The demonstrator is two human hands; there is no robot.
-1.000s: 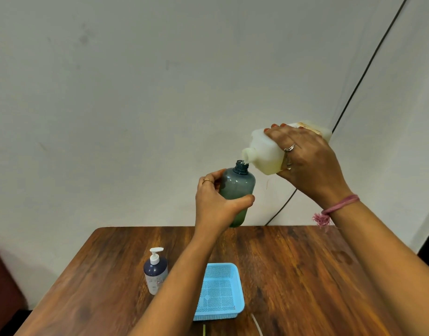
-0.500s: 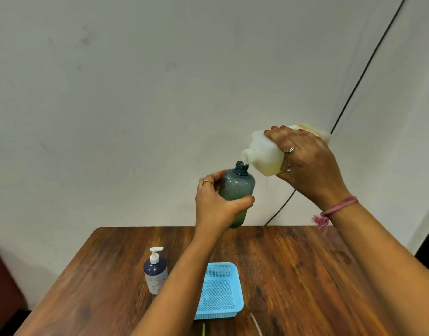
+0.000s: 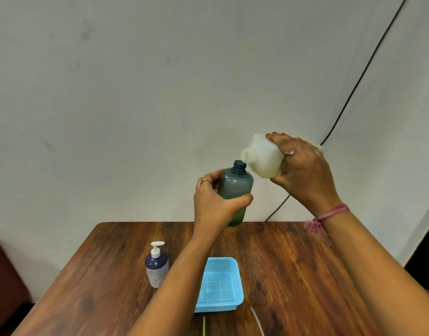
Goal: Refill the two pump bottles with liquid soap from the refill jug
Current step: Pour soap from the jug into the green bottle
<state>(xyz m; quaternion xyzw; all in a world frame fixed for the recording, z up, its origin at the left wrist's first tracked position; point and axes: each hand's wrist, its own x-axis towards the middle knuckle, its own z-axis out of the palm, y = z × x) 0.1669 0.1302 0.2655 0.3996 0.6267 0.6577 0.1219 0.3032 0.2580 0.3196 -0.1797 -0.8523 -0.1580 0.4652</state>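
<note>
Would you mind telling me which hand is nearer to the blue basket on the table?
Left. The left hand, gripping the grey-green bottle, is raised above and behind the blue basket. The right hand, holding the refill jug, is higher and farther right.

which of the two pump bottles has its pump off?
The translucent grey-green bottle held in the left hand: its neck is open. The dark blue bottle on the table keeps its white pump.

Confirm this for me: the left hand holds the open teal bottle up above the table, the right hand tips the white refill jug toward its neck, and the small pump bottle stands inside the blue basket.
One thing is wrong. The small pump bottle stands on the table, left of the blue basket, not in it, as the head view shows. The left hand does hold the open teal bottle, and the right hand tips the white refill jug.
</note>
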